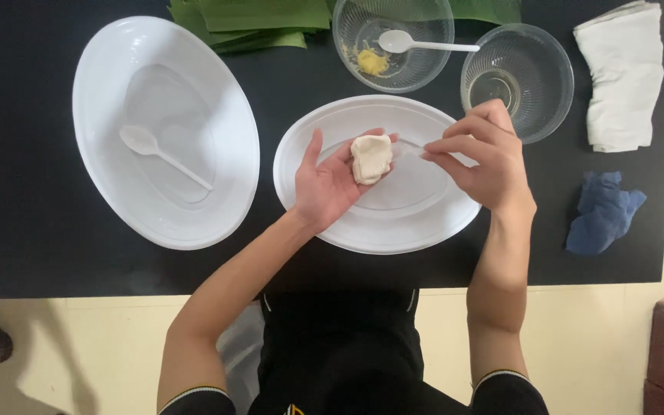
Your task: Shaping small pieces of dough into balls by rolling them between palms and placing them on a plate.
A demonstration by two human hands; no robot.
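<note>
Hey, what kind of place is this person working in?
Probably a home food-preparation spot: a black table holds white oval dishes, glass bowls and folded green leaves, and the left hand cups a lump of pale dough.

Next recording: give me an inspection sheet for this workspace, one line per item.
Surface: black table.
Job's things: pale dough piece lies in the left hand, over an oval white plate; the right hand pinches a thin clear utensil that reaches the dough.
Clutter: second oval plate with a white spoon; glass bowl with yellow filling and a spoon; second glass bowl, seemingly with clear liquid; green leaves; white cloth; blue cloth.
Hands: left open, cradling; right pinched shut.
Cables: nothing seen.
Surroundings: cream floor.
</note>
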